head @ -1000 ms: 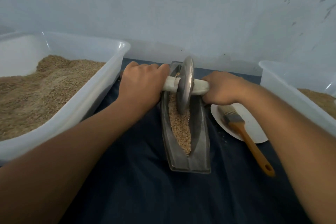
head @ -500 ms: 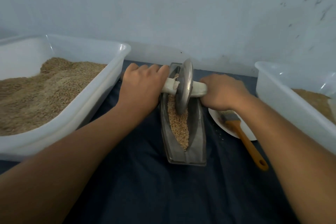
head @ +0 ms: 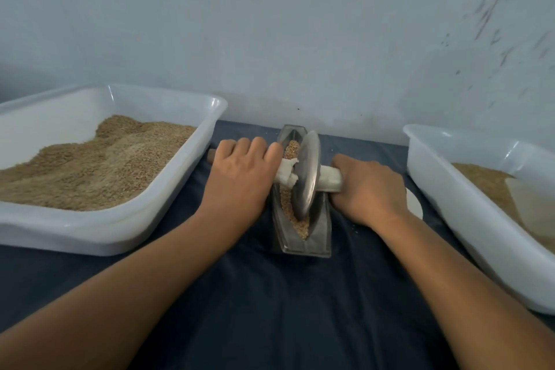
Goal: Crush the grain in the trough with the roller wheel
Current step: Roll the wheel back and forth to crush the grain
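Here, both hands curl around the wheel's [head: 305,177] wrapped axle, left hand [head: 240,177] and right hand [head: 371,189] flanking the trough [head: 322,225] of grain [head: 301,224].

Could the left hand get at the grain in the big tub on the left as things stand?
Probably yes, once freed: the left hand grips the roller wheel handle now, but the left tub sits right beside it, open-topped, with nothing between them.
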The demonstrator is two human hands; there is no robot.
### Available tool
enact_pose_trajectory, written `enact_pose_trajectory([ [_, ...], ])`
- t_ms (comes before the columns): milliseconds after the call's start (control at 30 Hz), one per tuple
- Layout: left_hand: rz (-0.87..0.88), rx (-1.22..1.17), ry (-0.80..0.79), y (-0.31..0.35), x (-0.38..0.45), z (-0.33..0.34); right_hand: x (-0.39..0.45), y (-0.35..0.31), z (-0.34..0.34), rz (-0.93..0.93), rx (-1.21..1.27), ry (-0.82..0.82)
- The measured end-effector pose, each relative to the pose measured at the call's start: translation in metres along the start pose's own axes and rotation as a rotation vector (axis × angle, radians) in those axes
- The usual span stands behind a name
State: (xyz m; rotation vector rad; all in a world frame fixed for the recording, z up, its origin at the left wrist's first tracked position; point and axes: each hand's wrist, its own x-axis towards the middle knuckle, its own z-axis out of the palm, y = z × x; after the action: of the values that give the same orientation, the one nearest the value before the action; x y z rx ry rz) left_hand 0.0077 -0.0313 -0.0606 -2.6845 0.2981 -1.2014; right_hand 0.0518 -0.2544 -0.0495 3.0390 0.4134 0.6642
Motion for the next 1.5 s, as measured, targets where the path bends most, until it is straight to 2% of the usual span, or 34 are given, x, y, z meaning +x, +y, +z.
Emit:
enact_pose_trajectory([
  [200,-0.001,-0.014,-0.002,0.001,-0.003,-0.002,-0.007,-0.003,-0.002,0.023,-0.009,0.023],
  [400,-0.018,-0.023,-0.007,-0.002,0.004,0.009,0.013,-0.001,0.0,0.014,-0.026,-0.063],
  [733,-0.047,0.035,-0.119,-0.011,0.035,0.037,0.059,0.008,-0.001,-0.091,0.02,-0.297],
  [967,-0.041,0.044,-0.076,-0.014,0.053,0.049,0.084,0.015,0.002,-0.103,0.178,-0.423],
  [1267,-0.091,0.031,-0.149,-0.018,0.074,0.064,0.108,0.02,0.006,-0.11,0.282,-0.434],
  [1500,-0.07,0.038,-0.185,-0.018,0.077,0.06,0.111,0.019,0.004,-0.085,0.287,-0.542],
])
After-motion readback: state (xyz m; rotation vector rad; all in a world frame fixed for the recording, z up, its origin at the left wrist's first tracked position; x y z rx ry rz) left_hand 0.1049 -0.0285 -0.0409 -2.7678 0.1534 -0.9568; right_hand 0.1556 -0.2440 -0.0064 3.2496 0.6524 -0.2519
